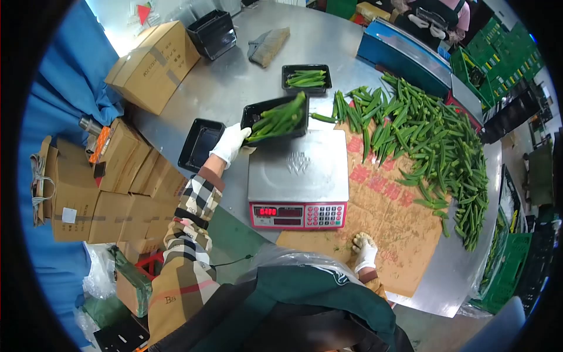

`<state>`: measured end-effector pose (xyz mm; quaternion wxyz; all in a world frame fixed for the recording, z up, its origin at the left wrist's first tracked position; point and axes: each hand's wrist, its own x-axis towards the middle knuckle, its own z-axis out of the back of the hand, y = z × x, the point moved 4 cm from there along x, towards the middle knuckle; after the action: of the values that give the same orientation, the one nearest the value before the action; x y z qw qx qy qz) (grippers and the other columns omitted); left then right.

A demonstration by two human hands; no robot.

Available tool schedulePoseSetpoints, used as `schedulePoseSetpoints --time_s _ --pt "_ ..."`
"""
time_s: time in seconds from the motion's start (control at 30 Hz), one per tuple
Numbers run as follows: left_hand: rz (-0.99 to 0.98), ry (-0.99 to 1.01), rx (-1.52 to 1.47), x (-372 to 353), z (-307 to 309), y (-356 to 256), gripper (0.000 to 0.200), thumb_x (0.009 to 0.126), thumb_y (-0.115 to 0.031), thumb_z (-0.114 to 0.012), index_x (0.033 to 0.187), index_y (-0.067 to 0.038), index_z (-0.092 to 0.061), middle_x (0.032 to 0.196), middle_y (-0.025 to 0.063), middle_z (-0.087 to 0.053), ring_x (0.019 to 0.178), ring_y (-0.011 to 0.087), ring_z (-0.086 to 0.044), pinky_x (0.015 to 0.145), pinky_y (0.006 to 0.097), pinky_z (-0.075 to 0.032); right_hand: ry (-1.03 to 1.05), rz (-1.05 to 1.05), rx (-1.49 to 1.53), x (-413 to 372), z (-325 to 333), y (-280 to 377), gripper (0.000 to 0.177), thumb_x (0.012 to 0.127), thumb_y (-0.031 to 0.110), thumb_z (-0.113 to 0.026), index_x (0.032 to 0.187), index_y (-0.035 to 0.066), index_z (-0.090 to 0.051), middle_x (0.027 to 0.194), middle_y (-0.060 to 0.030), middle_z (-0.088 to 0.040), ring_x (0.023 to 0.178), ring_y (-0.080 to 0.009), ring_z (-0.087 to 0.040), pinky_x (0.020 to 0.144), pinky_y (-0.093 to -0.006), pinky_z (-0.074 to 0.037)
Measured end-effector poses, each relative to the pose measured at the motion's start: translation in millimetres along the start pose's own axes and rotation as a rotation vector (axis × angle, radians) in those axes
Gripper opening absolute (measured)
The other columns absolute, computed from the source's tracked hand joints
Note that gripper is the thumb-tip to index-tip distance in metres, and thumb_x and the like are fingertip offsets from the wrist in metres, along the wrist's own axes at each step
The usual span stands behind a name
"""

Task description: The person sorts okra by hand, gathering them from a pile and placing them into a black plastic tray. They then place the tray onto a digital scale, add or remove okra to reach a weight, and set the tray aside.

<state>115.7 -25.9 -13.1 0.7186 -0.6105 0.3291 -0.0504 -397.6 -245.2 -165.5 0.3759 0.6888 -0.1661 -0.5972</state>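
Item: black tray [275, 120], filled with okra pods laid lengthwise, several tips standing above and past the rim. Location: at the far edge of the scale [298, 176], tilted; whether its base touches the platform cannot be told. Held by: left hand [230, 142], white-gloved, closed on the tray's near-left corner only. Right hand [365, 252], also gloved, lies on the cardboard sheet [381, 199] near the counter's front edge, fingers loosely spread and holding nothing that shows. Adjacent stock: loose okra heap [434, 141] spread across the cardboard and the counter [234, 82] to the right; second filled tray [306, 79] beyond the scale; empty tray [200, 144] just left of the holding hand; stacked trays [212, 32], brush [268, 46] and cardboard boxes [153, 64] farther off. Risk note: a single-corner grip on a loaded, tilted tray leaves the far side unsupported, so the pods may slide out or the thin tray may flex and tip. The overhanging pods could also catch on the scale edge and be dragged loose.
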Motion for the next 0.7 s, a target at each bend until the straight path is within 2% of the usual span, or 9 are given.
schedulePoseSetpoints --time_s 0.03,0.1,0.2,0.3,0.37,0.5,0.57,0.7 --pt "-0.012 0.027 -0.02 10 -7 -14 0.017 0.098 -0.016 -0.052 0.106 -0.003 -0.06 0.088 0.0102 -0.065 0.067 0.0202 -0.064 0.06 0.036 -0.058 -0.011 -0.002 -0.01 -1 -1 1 0.021 0.102 0.016 -0.056 0.119 0.006 -0.064 0.103 -0.0046 -0.071 0.084 -0.014 -0.068 0.068 -0.0274 -0.054" --pt "-0.027 0.048 -0.06 49 -10 -20 0.018 0.099 -0.016 -0.052 0.106 -0.002 -0.059 0.086 0.0096 -0.065 0.065 0.0223 -0.064 0.058 0.0354 -0.057 -0.019 -0.01 0.0 -1 -1 2 0.02 0.101 0.015 -0.056 0.117 0.006 -0.064 0.1 -0.0037 -0.071 0.082 -0.0132 -0.067 0.067 -0.027 -0.054" --pt "-0.031 0.027 0.141 104 -18 -29 0.021 0.099 -0.018 -0.052 0.11 -0.001 -0.058 0.094 0.0129 -0.064 0.073 0.0268 -0.066 0.059 0.0399 -0.06 -0.034 0.0 -0.027 1 0 0 0.017 0.101 0.013 -0.056 0.114 0.005 -0.064 0.098 -0.0049 -0.071 0.078 -0.0127 -0.067 0.064 -0.0261 -0.055" --pt "0.205 -0.104 -0.02 150 -41 -20 0.025 0.098 -0.018 -0.052 0.116 -0.001 -0.058 0.107 0.0159 -0.061 0.088 0.0306 -0.066 0.063 0.0469 -0.064 -0.055 0.019 -0.046 2 1 -5 0.015 0.101 0.011 -0.056 0.112 0.005 -0.065 0.097 -0.0054 -0.071 0.077 -0.0124 -0.067 0.062 -0.0248 -0.054" --pt "0.249 -0.085 0.084 179 -51 -9 0.029 0.097 -0.017 -0.051 0.122 -0.004 -0.058 0.118 0.0159 -0.058 0.103 0.034 -0.063 0.069 0.0529 -0.066 -0.071 0.031 -0.061 -1 -3 -2 0.014 0.101 0.009 -0.055 0.111 0.004 -0.064 0.096 -0.0053 -0.071 0.075 -0.0115 -0.066 0.06 -0.0236 -0.053" --pt "0.349 -0.211 -0.214 234 -79 15 0.031 0.101 -0.021 -0.048 0.129 -0.008 -0.054 0.124 0.0149 -0.058 0.108 0.0342 -0.062 0.078 0.0543 -0.062 -0.105 0.044 -0.09 -1 -4 -6 0.015 0.101 0.009 -0.055 0.111 0.004 -0.064 0.095 -0.0048 -0.071 0.073 -0.0109 -0.066 0.059 -0.0237 -0.053" --pt "0.348 -0.176 -0.375 255 -90 19 0.034 0.103 -0.022 -0.049 0.133 -0.007 -0.05 0.129 0.0148 -0.055 0.114 0.0342 -0.059 0.084 0.0555 -0.06 -0.122 0.072 -0.106 0 -4 -10 0.015 0.101 0.011 -0.055 0.11 0.004 -0.065 0.094 -0.0044 -0.071 0.072 -0.0114 -0.066 0.06 -0.0248 -0.055" --pt "0.212 -0.124 -0.691 289 -96 10 0.04 0.104 -0.024 -0.051 0.14 -0.006 -0.046 0.142 0.0161 -0.049 0.126 0.0362 -0.051 0.098 0.0592 -0.052 -0.159 0.065 -0.131 -4 -7 -7 0.016 0.101 0.011 -0.056 0.113 0.003 -0.064 0.094 -0.0044 -0.071 0.072 -0.0101 -0.064 0.059 -0.0235 -0.05"
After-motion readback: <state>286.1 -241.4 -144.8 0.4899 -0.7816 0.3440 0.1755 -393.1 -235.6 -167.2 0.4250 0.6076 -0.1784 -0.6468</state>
